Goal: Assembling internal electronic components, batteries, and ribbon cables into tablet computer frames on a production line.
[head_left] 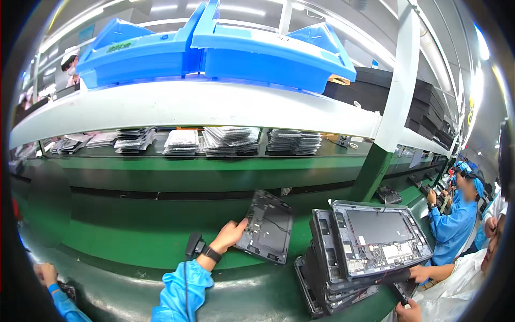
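Ideally, the right hand (230,235) pinches the flat black rectangular device shell (272,229), mid-frame, by its edge only; left hand (48,273), lower left: can't tell.

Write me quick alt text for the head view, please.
A bare hand with a black wristband grips the left edge of a rectangular dark grey device casing over a green workbench. Right of it, stacked dark casings show circuitry; above, blue plastic bins sit on a white shelf.

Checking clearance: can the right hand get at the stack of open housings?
Probably not freely: the right hand grips the dark panel, and a co-worker's hand is at the right of the stack.
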{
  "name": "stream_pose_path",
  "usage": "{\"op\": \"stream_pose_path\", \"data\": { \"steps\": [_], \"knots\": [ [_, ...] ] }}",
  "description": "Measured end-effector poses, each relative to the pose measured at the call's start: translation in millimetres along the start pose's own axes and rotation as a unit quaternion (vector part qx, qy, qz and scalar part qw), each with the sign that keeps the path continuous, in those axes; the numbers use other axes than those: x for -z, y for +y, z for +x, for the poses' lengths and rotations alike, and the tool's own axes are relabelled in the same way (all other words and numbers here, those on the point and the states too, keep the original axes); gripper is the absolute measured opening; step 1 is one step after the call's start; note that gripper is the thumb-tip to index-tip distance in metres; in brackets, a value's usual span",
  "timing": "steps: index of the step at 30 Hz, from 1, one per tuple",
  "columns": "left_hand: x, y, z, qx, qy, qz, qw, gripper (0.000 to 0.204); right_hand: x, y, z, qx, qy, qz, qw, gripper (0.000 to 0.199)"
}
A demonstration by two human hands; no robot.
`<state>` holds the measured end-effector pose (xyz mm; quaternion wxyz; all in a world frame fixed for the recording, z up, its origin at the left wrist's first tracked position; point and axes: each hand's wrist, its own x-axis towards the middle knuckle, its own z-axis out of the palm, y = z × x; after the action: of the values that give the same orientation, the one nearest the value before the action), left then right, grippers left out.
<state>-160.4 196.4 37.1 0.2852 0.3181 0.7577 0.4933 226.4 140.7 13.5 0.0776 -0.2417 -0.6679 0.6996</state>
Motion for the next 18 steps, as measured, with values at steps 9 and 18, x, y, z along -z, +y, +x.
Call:
{"op": "stream_pose_path", "data": {
  "steps": [9, 18],
  "knots": [
    [-17.2, -19.9, -227.3, 0.036, 0.164, -0.453, 0.875, 0.037, -10.5, 5.4, 15.3, 0.097, 0.002, -0.080, 0.992, 0.013],
    [-119.6, -32.1, -406.3, 0.120, 0.081, -0.401, 0.904, 0.045, 2.4, 3.2, 18.7, 0.093, 0.076, 0.048, 0.992, 0.042]
  ]
}}
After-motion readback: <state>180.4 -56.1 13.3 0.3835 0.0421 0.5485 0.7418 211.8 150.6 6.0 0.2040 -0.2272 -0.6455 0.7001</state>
